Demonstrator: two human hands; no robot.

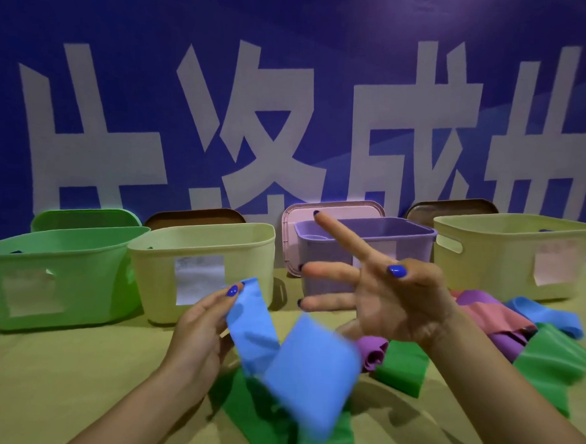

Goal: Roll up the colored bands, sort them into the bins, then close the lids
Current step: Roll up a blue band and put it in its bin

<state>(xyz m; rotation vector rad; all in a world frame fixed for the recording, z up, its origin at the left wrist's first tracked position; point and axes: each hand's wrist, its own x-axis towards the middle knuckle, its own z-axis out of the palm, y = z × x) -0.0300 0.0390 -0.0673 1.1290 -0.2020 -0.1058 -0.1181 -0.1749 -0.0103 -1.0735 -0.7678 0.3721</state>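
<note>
My left hand (pixel 201 325) pinches the top end of a blue band (pixel 280 351), which hangs down, folds and blurs in front of me. My right hand (pixel 385 291) is raised beside it with fingers spread straight, holding nothing. A green band (pixel 255 416) lies on the table under the blue one. To the right lie a rolled purple band (pixel 373 352), more green band (pixel 546 357), a pink band (pixel 501 317) and another blue band (pixel 547 315). Along the back stand open bins: green (pixel 50 279), yellow (pixel 200 271), purple (pixel 367 251) and a second yellow (pixel 513 256).
Lids lean against the blue wall behind the bins: green (pixel 86 218), brown (pixel 195 216), pink (pixel 332 210) and brown (pixel 451 207). The bins carry white labels. The table (pixel 63 380) is tan; its left front part holds nothing but my forearm.
</note>
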